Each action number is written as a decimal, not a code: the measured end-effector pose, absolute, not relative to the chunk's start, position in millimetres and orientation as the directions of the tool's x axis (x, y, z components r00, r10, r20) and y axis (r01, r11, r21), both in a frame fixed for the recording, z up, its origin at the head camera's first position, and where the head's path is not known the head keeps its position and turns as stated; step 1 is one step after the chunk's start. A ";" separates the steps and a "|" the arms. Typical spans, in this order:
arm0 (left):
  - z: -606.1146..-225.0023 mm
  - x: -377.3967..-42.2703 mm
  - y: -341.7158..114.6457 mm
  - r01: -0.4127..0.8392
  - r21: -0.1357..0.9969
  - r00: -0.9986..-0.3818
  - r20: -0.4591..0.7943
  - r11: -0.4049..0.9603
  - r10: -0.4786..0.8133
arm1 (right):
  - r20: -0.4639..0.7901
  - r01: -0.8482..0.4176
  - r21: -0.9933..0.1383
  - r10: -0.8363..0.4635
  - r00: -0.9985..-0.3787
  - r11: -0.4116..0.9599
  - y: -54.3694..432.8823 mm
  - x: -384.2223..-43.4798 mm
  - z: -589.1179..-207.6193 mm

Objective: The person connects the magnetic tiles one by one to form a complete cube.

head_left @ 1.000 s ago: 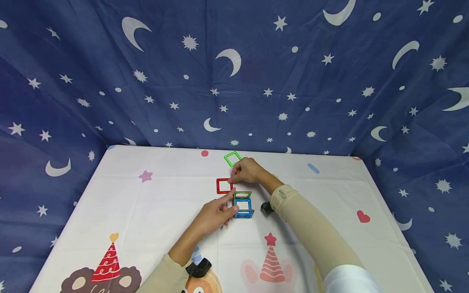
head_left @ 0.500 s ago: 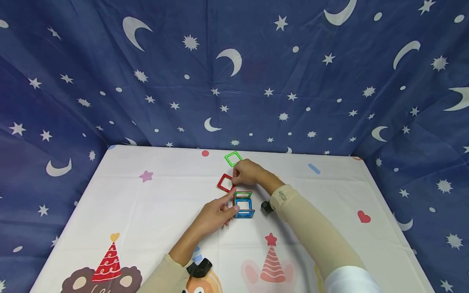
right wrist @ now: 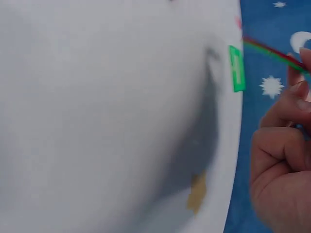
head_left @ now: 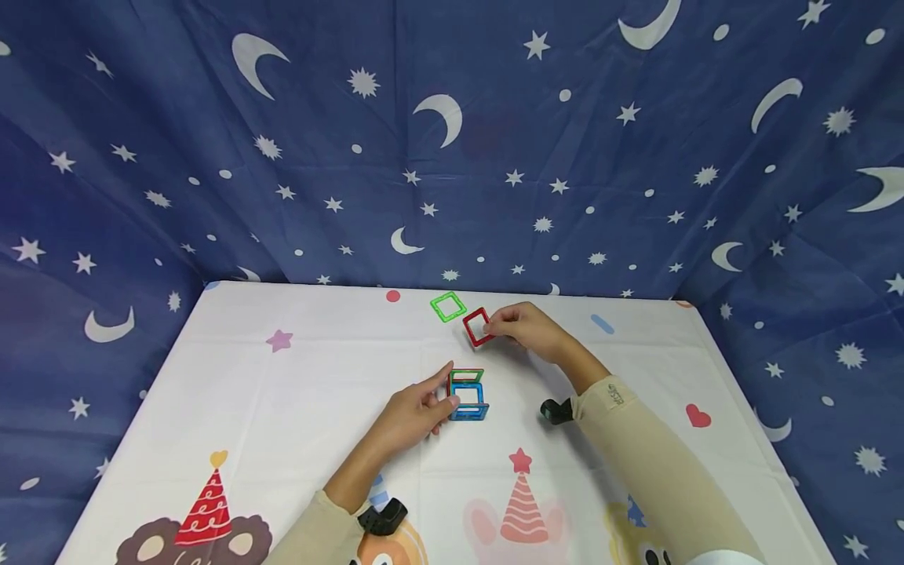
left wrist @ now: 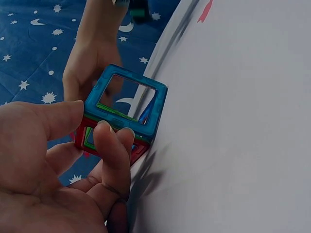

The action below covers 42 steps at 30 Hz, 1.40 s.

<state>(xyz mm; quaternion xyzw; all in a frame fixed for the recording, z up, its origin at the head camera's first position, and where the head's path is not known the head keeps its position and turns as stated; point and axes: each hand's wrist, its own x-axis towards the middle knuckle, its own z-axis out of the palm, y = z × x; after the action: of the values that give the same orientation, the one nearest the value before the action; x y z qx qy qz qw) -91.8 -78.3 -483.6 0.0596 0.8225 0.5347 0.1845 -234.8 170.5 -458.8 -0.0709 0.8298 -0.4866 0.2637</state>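
My left hand [head_left: 413, 416] grips a small box of square magnetic tiles [head_left: 469, 407] by its left side, near the middle of the table. In the left wrist view, a blue tile [left wrist: 127, 122] faces me, with red and green tiles behind and below it. Thumb and fingers pinch its edges. My right hand [head_left: 533, 329] pinches a red square magnetic tile [head_left: 469, 333] by its right edge, tilted, behind and right of the box. Its edge in the right wrist view shows red with a green strip [right wrist: 265, 47] along it. Beyond it lies a green square tile [head_left: 437, 313].
A white tablecloth [head_left: 339, 377] with printed party animals, stars and a heart covers the table. Behind the far edge hangs a blue curtain [head_left: 452, 235] with moons and stars. Black cameras sit at both wrists, the right one [head_left: 556, 411] close over the cloth.
The red tile has turned, come away from beside the box and moved right and back with my right hand. My left hand and the box have stayed in place.
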 end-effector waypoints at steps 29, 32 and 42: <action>-485.5 -91.5 -78.3 -0.078 0.912 -0.924 -0.217 0.402 0.315 | -0.480 0.473 -0.867 -0.522 -0.705 0.159 185.7 -140.3 -495.3; -485.1 -91.8 -78.0 -0.072 0.910 -0.926 -0.213 0.408 0.312 | -0.457 0.437 -0.882 -0.549 -0.700 0.177 186.4 -138.3 -495.2; -486.0 -91.6 -79.1 -0.070 0.908 -0.927 -0.212 0.412 0.309 | -0.408 0.346 -0.912 -0.575 -0.710 0.220 180.0 -134.1 -494.8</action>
<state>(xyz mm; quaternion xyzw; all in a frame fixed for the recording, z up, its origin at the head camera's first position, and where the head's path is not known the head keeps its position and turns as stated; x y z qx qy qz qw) -91.6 -79.1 -486.0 0.0727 0.8216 0.5373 0.1763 -134.1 180.0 -494.8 -0.0833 0.6869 -0.6188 0.3719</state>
